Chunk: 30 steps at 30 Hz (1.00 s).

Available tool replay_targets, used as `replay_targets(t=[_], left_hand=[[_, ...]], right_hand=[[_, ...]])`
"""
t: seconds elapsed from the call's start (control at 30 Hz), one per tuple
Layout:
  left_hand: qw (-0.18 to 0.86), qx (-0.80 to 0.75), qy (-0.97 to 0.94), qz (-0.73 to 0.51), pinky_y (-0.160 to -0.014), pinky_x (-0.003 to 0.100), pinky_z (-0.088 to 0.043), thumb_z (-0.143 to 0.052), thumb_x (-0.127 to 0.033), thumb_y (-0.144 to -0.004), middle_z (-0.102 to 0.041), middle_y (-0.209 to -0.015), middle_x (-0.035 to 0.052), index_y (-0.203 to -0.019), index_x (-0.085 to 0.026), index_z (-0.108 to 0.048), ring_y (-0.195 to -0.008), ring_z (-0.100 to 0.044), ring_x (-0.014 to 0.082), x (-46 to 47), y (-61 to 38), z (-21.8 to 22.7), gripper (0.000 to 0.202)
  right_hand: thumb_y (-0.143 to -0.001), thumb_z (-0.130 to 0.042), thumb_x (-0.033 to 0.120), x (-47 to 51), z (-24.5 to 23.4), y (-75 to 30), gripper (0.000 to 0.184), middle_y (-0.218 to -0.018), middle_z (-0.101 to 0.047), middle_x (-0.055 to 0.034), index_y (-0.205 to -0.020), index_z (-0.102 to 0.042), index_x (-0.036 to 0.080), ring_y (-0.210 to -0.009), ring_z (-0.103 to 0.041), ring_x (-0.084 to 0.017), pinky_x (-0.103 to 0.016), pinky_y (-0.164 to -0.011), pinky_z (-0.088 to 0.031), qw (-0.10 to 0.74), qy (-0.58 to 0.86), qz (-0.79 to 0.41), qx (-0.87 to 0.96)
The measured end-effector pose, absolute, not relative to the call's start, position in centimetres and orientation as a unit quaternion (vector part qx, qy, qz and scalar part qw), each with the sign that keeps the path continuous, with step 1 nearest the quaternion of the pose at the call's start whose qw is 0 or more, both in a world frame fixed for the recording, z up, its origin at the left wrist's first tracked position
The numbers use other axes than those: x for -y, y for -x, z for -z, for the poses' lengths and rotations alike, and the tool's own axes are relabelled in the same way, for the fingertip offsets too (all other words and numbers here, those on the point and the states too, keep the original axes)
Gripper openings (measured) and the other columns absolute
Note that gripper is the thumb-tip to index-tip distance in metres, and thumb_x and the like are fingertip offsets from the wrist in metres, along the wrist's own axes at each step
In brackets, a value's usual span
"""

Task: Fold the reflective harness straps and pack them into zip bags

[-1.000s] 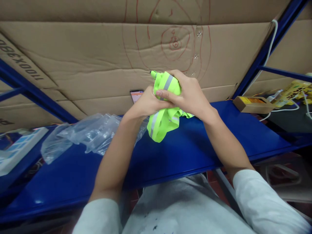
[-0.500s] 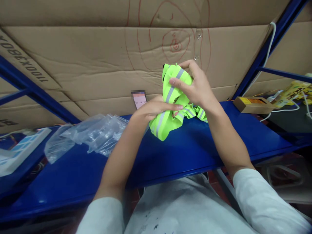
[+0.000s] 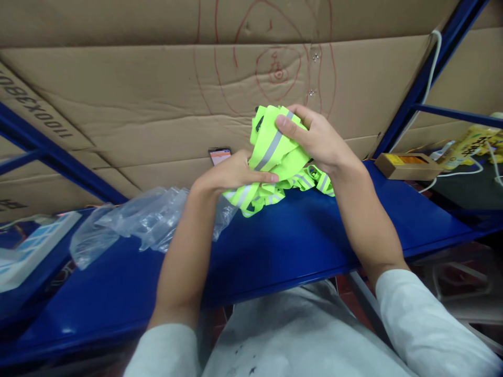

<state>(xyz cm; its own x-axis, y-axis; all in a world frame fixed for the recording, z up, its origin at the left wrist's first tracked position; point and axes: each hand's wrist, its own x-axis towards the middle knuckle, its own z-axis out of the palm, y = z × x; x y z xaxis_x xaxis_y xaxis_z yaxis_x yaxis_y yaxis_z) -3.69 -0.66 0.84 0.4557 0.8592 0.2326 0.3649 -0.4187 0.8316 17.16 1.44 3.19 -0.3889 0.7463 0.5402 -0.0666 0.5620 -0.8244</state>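
Observation:
A bunched neon-yellow safety vest with grey reflective stripes is held over the blue shelf. My right hand grips its top, thumb pressed on a stripe. My left hand holds the lower left part, fingers stretched along the fabric and closed on it. Loose straps of the vest rest on the shelf beneath my hands.
Crumpled clear plastic bags lie to the left on the shelf. A phone leans against the cardboard back wall. A small brown box, white cables and yellow packets sit at the right. A flat white-blue box is far left.
The vest has loosened from a tight bundle, with straps dropping onto the shelf. My right hand shifted right and regripped the top; my left hand slid lower along the fabric.

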Motion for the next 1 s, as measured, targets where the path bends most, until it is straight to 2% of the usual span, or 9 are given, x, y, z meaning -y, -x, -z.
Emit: replay_targets(t=[0.1, 0.2, 0.3, 0.47, 0.63, 0.73, 0.8, 0.9, 1.0], left_hand=[[0.358, -0.362, -0.793, -0.336, -0.101, 0.04, -0.06, -0.095, -0.048, -0.064, -0.078, -0.111, 0.0087, -0.115, -0.015, -0.075, -0.113, -0.072, 0.0308, 1.5, 3.8, -1.5, 0.064], [0.37, -0.328, -0.8, -0.341, -0.097, 0.038, -0.061, -0.093, -0.049, -0.067, -0.079, -0.103, 0.0083, -0.108, -0.014, -0.076, -0.108, -0.073, 0.0304, 2.2, 3.8, -2.0, 0.057], [0.368, -0.329, -0.792, -0.359, -0.089, 0.033, -0.061, -0.093, -0.049, -0.069, -0.078, -0.099, 0.0068, -0.106, -0.016, -0.078, -0.101, -0.074, 0.0279, 2.5, 4.3, -2.3, 0.052], [0.369, -0.332, -0.769, -0.401, -0.071, 0.027, -0.058, -0.09, -0.061, -0.069, -0.078, -0.092, 0.006, -0.092, -0.016, -0.079, -0.086, -0.073, 0.0239, 2.8, 4.9, -2.5, 0.052], [0.365, -0.336, -0.73, -0.47, -0.074, 0.029, -0.057, -0.091, -0.054, -0.072, -0.075, -0.089, 0.004, -0.093, -0.016, -0.077, -0.09, -0.073, 0.0255, 3.6, 3.8, -2.7, 0.046], [0.364, -0.33, -0.736, -0.466, -0.078, 0.03, -0.057, -0.093, -0.049, -0.071, -0.074, -0.091, 0.0036, -0.095, -0.017, -0.077, -0.092, -0.073, 0.0258, 4.4, 3.5, -3.0, 0.043], [0.346, -0.321, -0.75, -0.463, -0.076, 0.029, -0.056, -0.091, -0.051, -0.074, -0.074, -0.09, 0.0029, -0.094, -0.018, -0.077, -0.089, -0.072, 0.0242, 4.7, 3.4, -3.2, 0.041], [0.326, -0.321, -0.754, -0.471, -0.069, 0.026, -0.054, -0.087, -0.056, -0.078, -0.073, -0.086, 0.0017, -0.091, -0.017, -0.077, -0.083, -0.07, 0.0214, 4.7, 3.3, -3.3, 0.043], [0.311, -0.339, -0.746, -0.482, -0.067, 0.025, -0.052, -0.083, -0.059, -0.081, -0.072, -0.085, 0.002, -0.09, -0.016, -0.076, -0.081, -0.069, 0.0199, 4.3, 3.4, -3.1, 0.044]], right_hand=[[-0.101, -0.06, 0.058, -0.5, -3.4, -16.5, 0.04, -0.1, -0.078, -0.0034, -0.103, -0.071, 0.019, -0.098, -0.076, -0.02, -0.035, -0.091, -0.065, 0.411, 0.154, -0.565, 0.698], [-0.102, -0.055, 0.061, -0.2, -3.5, -16.3, 0.045, -0.107, -0.079, -0.0063, -0.101, -0.074, 0.02, -0.107, -0.076, -0.025, -0.042, -0.098, -0.065, 0.358, 0.115, -0.635, 0.675], [-0.097, -0.058, 0.068, -0.3, -3.6, -16.5, 0.051, -0.115, -0.079, -0.0058, -0.111, -0.075, 0.022, -0.116, -0.074, -0.028, -0.045, -0.1, -0.064, 0.391, 0.164, -0.591, 0.687], [-0.097, -0.043, 0.081, -0.1, -3.9, -16.2, 0.069, -0.12, -0.077, -0.0061, -0.124, -0.073, 0.025, -0.12, -0.072, -0.028, -0.046, -0.101, -0.064, 0.428, 0.192, -0.538, 0.7], [-0.096, -0.036, 0.083, 0.7, -4.0, -15.5, 0.074, -0.114, -0.078, -0.0076, -0.128, -0.073, 0.027, -0.116, -0.073, -0.03, -0.047, -0.095, -0.066, 0.446, 0.191, -0.511, 0.709], [-0.099, -0.029, 0.081, 1.1, -3.8, -15.2, 0.075, -0.121, -0.076, -0.007, -0.13, -0.071, 0.026, -0.12, -0.072, -0.029, -0.046, -0.098, -0.065, 0.432, 0.185, -0.502, 0.726], [-0.103, -0.032, 0.075, 1.4, -3.8, -15.2, 0.066, -0.132, -0.072, -0.0049, -0.133, -0.066, 0.026, -0.125, -0.07, -0.026, -0.041, -0.103, -0.063, 0.48, 0.185, -0.437, 0.737], [-0.106, -0.045, 0.061, 2.2, -4.0, -15.7, 0.044, -0.137, -0.068, -0.0027, -0.131, -0.06, 0.027, -0.127, -0.067, -0.02, -0.032, -0.107, -0.058, 0.586, 0.246, -0.241, 0.734], [-0.112, -0.036, 0.049, 3.4, -4.4, -16.4, 0.039, -0.134, -0.07, -0.0025, -0.123, -0.065, 0.025, -0.128, -0.066, -0.018, -0.03, -0.112, -0.052, 0.591, 0.248, -0.134, 0.756]])
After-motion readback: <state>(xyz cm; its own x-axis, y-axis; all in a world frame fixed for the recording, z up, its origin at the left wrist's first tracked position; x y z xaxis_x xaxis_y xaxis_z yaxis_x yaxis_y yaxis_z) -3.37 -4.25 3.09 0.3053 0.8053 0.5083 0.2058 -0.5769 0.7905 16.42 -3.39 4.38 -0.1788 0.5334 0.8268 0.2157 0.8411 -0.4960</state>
